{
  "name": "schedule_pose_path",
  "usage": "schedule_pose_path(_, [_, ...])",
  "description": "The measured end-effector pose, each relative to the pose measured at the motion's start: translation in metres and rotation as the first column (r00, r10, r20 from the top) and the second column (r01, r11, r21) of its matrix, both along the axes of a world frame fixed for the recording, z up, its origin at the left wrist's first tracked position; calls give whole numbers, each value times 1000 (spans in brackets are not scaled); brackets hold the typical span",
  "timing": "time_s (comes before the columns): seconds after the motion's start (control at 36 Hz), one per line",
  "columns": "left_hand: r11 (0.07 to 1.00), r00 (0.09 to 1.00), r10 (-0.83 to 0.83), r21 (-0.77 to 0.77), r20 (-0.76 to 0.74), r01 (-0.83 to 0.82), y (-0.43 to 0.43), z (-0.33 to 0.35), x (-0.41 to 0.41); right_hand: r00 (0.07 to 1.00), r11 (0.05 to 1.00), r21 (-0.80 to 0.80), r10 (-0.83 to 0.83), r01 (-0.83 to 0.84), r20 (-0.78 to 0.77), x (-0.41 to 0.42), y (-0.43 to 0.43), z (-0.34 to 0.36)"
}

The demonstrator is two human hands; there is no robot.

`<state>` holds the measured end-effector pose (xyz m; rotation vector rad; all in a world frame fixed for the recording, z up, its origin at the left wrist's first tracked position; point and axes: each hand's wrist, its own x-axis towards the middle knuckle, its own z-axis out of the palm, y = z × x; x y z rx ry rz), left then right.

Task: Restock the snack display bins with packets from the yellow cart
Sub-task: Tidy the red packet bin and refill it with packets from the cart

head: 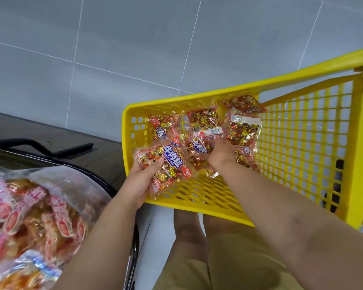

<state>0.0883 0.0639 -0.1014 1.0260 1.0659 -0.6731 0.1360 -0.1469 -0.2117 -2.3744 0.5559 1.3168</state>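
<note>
A beef-cube packet (166, 164) is held at the near left corner of the yellow cart (302, 143), the left hand (144, 181) closed around its lower edge. The right hand (220, 152) reaches among more packets (241, 126) along the cart's far edge; its grip is hidden. The mesh floor toward the right wall lies open, a bagged snack bin (29, 210) at left.
</note>
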Motion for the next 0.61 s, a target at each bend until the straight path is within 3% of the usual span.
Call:
schedule_pose_path(0.14, [1000,1000,7,11,-4,-7,0,7,-1,983,971,217,-62,99,-172,1,-2,7])
schedule_pose_path(0.22, [999,999,29,14,16,-29,1,16,-1,983,951,260,-136,165,-124,-4,-7,23])
schedule_pose_path(0.36, [998,997,31,44,66,-34,1,40,-1,924,834,405,-372,374,-89,-3,-22,72])
schedule_pose_path(0.5, [994,994,51,92,92,-59,2,69,-6,938,839,465,-343,281,53,4,-29,139])
schedule_pose_path(0.61, [996,990,32,80,135,-43,6,102,-10,915,788,570,-377,234,146,1,-15,195])
